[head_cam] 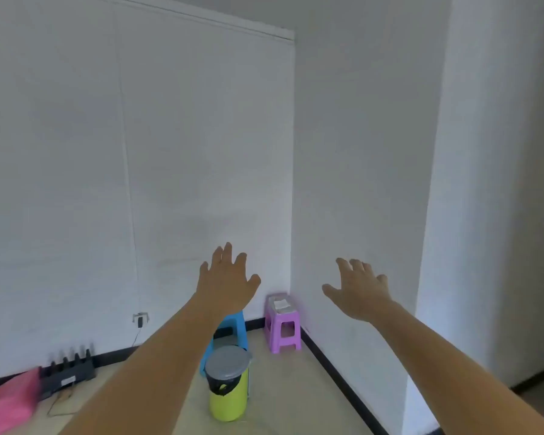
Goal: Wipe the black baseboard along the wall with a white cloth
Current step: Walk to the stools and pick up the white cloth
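black baseboard (343, 376), purple stool (282, 321)

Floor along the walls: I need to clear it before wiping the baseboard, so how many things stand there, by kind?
Stools: 2, the blue stool and the purple stool
Lidded bins: 1, the yellow-green bin
Racks: 1, the black rack
Soft bundles: 1, the pink bundle
Total: 5

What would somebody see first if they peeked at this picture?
The left hand and right hand stretch forward with fingers spread, mid-picture. Below them bright colours pop against white walls: a purple stool in the corner, a blue stool beside it, a lime-green bin with a grey lid nearer.
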Action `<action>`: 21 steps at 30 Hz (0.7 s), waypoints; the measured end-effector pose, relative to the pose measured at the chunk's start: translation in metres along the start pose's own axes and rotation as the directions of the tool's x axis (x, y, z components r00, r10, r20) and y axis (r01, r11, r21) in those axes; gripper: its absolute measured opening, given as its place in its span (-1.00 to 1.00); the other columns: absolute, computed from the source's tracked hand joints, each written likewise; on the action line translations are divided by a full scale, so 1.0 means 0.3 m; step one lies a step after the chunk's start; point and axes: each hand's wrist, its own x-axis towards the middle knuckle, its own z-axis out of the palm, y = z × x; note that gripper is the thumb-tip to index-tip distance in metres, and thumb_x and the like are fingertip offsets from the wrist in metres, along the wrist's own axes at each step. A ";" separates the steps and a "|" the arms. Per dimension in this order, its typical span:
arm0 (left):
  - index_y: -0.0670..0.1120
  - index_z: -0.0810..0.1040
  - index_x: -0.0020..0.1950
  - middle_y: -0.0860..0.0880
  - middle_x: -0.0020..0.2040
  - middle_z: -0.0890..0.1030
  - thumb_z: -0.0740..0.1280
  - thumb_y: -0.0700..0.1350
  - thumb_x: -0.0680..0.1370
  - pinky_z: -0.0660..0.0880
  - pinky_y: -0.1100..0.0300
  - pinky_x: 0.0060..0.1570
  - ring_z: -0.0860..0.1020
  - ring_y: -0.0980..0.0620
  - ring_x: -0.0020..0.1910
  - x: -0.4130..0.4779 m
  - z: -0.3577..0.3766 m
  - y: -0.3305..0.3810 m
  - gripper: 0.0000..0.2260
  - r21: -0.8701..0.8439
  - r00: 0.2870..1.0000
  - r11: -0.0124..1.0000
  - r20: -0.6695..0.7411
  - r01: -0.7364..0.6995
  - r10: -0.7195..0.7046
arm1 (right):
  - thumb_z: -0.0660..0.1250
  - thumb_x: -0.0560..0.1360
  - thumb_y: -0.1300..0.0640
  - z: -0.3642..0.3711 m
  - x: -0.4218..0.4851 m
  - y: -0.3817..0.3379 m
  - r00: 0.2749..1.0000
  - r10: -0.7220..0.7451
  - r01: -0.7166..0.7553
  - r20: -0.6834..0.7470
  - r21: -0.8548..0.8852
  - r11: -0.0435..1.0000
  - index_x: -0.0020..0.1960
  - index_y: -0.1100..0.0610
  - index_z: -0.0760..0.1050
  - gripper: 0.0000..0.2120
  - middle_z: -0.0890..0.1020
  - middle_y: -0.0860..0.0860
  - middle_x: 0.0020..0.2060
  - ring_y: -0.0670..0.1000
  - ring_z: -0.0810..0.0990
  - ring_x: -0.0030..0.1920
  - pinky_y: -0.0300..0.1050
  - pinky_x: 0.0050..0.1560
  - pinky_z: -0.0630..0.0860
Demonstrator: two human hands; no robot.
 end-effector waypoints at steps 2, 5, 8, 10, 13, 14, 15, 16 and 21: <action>-0.06 0.04 0.53 -0.15 0.55 -0.10 0.00 0.12 0.61 0.03 -0.09 0.46 -0.11 -0.11 0.52 0.087 0.045 0.030 -0.47 0.020 1.000 1.000 0.001 -0.013 0.013 | 0.08 0.55 -0.19 0.028 0.081 0.031 1.000 -0.001 0.001 -0.014 -0.011 1.000 0.52 0.06 0.06 -0.37 0.24 0.07 0.46 0.09 0.19 0.46 0.15 0.38 0.18; -0.05 0.05 0.53 -0.14 0.56 -0.08 0.01 0.12 0.61 0.04 -0.09 0.46 -0.09 -0.11 0.52 0.259 0.124 0.100 -0.47 0.024 0.999 0.999 -0.010 -0.042 0.043 | 0.07 0.55 -0.19 0.077 0.243 0.098 0.999 -0.029 0.027 -0.027 -0.062 0.998 0.50 0.07 0.09 -0.39 0.25 0.06 0.45 0.09 0.19 0.45 0.14 0.37 0.20; -0.06 0.05 0.53 -0.14 0.56 -0.05 0.02 0.10 0.62 0.04 -0.07 0.46 -0.07 -0.10 0.52 0.438 0.228 0.183 -0.48 0.007 0.999 0.999 -0.011 -0.051 0.051 | 0.06 0.56 -0.18 0.142 0.421 0.184 0.999 -0.040 0.037 -0.030 -0.077 0.996 0.49 0.07 0.12 -0.42 0.28 0.05 0.42 0.08 0.23 0.42 0.12 0.35 0.23; -0.07 0.07 0.53 -0.14 0.55 -0.03 0.03 0.09 0.61 0.05 -0.07 0.46 -0.06 -0.09 0.52 0.561 0.310 0.239 -0.48 0.006 0.999 0.999 0.001 -0.054 0.054 | 0.06 0.56 -0.17 0.192 0.540 0.248 0.999 -0.042 0.041 -0.016 -0.087 0.995 0.48 0.08 0.13 -0.43 0.30 0.05 0.41 0.08 0.25 0.40 0.11 0.33 0.25; -0.07 0.09 0.52 -0.14 0.55 0.00 0.05 0.08 0.61 0.08 -0.06 0.45 -0.04 -0.09 0.52 0.726 0.436 0.319 -0.49 -0.052 0.998 0.998 0.052 -0.028 0.031 | 0.06 0.56 -0.17 0.269 0.709 0.337 0.998 -0.060 0.058 -0.007 -0.125 0.990 0.47 0.09 0.16 -0.44 0.32 0.06 0.39 0.08 0.28 0.38 0.09 0.31 0.27; -0.07 0.09 0.52 -0.14 0.55 0.00 0.04 0.08 0.61 0.09 -0.06 0.44 -0.04 -0.09 0.52 0.778 0.477 0.342 -0.49 -0.074 0.997 0.997 0.074 -0.019 0.025 | 0.06 0.57 -0.16 0.298 0.765 0.364 0.998 -0.059 0.059 -0.002 -0.123 0.991 0.46 0.09 0.16 -0.45 0.32 0.06 0.38 0.09 0.28 0.38 0.08 0.30 0.28; -0.07 0.09 0.52 -0.14 0.55 0.00 0.04 0.07 0.61 0.10 -0.06 0.44 -0.03 -0.09 0.52 0.828 0.518 0.363 -0.50 -0.083 0.996 0.996 0.089 -0.019 0.026 | 0.06 0.57 -0.16 0.331 0.818 0.387 0.998 -0.057 0.058 0.006 -0.116 0.992 0.46 0.10 0.17 -0.46 0.33 0.06 0.38 0.09 0.29 0.37 0.08 0.30 0.28; -0.07 0.09 0.52 -0.14 0.55 0.00 0.04 0.07 0.62 0.10 -0.06 0.44 -0.03 -0.09 0.52 0.874 0.556 0.382 -0.50 -0.078 0.994 0.997 0.107 -0.022 0.030 | 0.06 0.57 -0.15 0.365 0.864 0.406 0.998 -0.051 0.054 0.027 -0.112 0.992 0.45 0.10 0.18 -0.46 0.33 0.06 0.38 0.09 0.29 0.37 0.08 0.29 0.29; -0.06 0.12 0.50 -0.11 0.54 0.06 0.05 0.06 0.62 0.18 -0.04 0.39 0.03 -0.07 0.50 1.103 0.809 0.411 -0.52 -0.141 0.979 0.990 0.201 0.005 0.023 | 0.07 0.56 -0.14 0.611 1.105 0.485 0.994 -0.042 0.053 0.103 -0.100 0.994 0.42 0.11 0.22 -0.49 0.37 0.07 0.34 0.09 0.33 0.32 0.04 0.23 0.32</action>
